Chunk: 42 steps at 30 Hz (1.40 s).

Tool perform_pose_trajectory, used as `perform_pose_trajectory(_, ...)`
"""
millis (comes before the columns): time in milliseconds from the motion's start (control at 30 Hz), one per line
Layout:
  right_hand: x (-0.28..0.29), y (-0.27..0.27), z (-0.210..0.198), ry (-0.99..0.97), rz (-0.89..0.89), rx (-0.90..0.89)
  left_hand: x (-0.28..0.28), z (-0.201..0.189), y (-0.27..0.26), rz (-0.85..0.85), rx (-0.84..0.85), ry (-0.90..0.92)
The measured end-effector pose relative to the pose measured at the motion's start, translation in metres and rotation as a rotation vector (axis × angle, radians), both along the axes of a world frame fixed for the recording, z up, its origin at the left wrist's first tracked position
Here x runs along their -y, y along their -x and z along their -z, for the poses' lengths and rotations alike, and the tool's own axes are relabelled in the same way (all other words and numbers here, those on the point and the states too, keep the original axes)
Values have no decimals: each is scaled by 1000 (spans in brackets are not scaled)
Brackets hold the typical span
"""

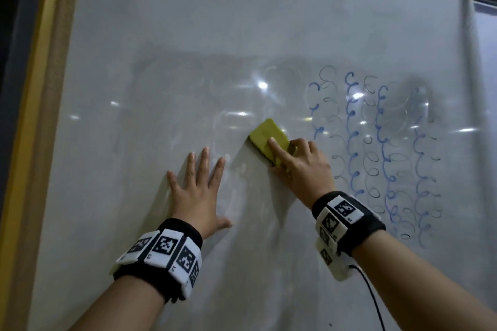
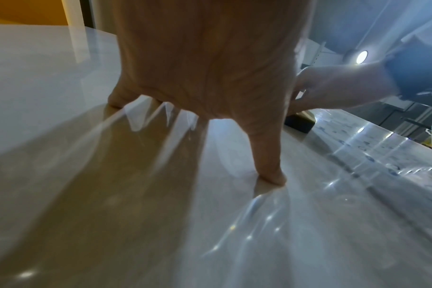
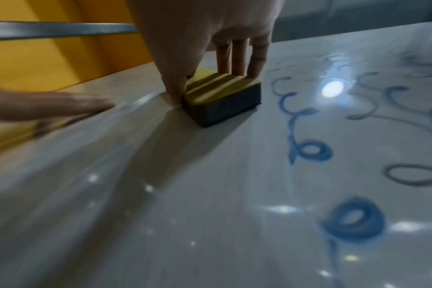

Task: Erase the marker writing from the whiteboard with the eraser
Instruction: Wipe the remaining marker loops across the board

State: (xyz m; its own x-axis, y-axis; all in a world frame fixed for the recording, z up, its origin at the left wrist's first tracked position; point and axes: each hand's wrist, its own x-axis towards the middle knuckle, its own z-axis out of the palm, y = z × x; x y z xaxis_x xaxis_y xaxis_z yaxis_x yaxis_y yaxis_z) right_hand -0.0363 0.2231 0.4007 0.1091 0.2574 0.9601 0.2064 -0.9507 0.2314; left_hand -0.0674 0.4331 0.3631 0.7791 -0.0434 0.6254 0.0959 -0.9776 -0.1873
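So the whiteboard fills pretty much the whole head view, glossy with a bunch of light glare spots on it, and there's a yellow-brown frame running down the side beyond the left hand. The stretch of board above and around the left hand is wiped down to a hazy gray smear with only faint ghost loops showing. The blue marker writing is all on the far side of the right hand, out past its knuckles: columns of curly loops, some strong blue, some thin and faded. In the right wrist view those loops sit just beside the eraser, on the pinky side. The left hand is flat against the board with its fingers spread and straight, just pressing there and holding nothing; the left wrist view shows the thumb tip planted on the surface. The right hand is right next to it, wrapped over the eraser, thumb down one long side, three fingers down the other, index finger lying along the yellow top. The eraser's dark felt side is flat on the board, sitting at the edge between the wiped zone and the writing. Both wrists wear black bands with black-and-white square markers.
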Motion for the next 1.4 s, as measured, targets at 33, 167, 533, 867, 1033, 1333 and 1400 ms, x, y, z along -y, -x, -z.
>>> perform_pose_trajectory(33, 1, 4, -5, -94, 2, -43, 0, 0, 0, -3, -3, -3)
perform_pose_trajectory(167, -16, 9, -4, -274, -44, -163, 0, 0, 0, -13, -6, -1)
perform_pose_trajectory(533, 1, 14, -5, -233, 15, -255, 22, -15, 15, -68, -54, 80)
perform_pose_trajectory(867, 23, 23, -21, -65, 69, -293, 85, -87, 17, 10, -2, 54)
perform_pose_trajectory(1033, 33, 24, -29, 11, 13, -268, 85, -84, 4, 3, -5, 107)
perform_pose_trajectory(1333, 91, 13, -130, -519, -108, -253, 88, -86, 1, -21, -43, 109)
perform_pose_trajectory(1400, 88, 8, -139, -525, -76, -276, 88, -86, 2, -29, -47, 106)
